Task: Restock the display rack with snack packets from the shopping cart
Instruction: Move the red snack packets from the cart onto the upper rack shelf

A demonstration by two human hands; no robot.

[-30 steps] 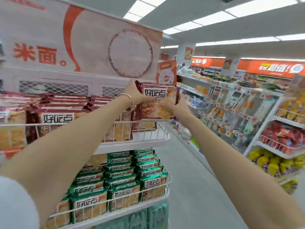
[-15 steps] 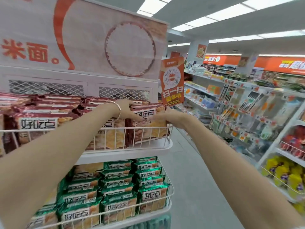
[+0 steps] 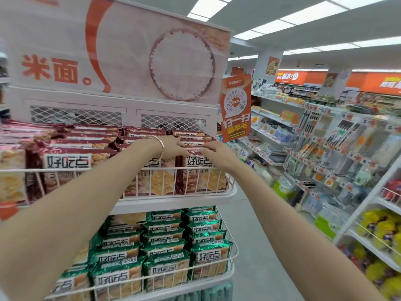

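A dark red snack packet (image 3: 200, 179) stands upright at the right end of the top wire shelf (image 3: 230, 193) of the white display rack. My left hand (image 3: 173, 148), with a bangle on the wrist, rests on the packet's top edge. My right hand (image 3: 217, 152) presses on the same top edge from the right. Both hands have their fingers bent over the packet. Rows of the same red packets (image 3: 69, 161) fill the shelf to the left. The shopping cart is out of view.
Green snack packets (image 3: 167, 255) fill the lower wire shelf. An orange hanging sign (image 3: 236, 107) sticks out at the rack's right corner. The grey aisle floor (image 3: 256, 246) runs between the rack and white shelves of hanging goods (image 3: 338, 148) on the right.
The red packet went from held up in the air, down into the right end of the top shelf. Both hands followed it down and now sit on its top edge.
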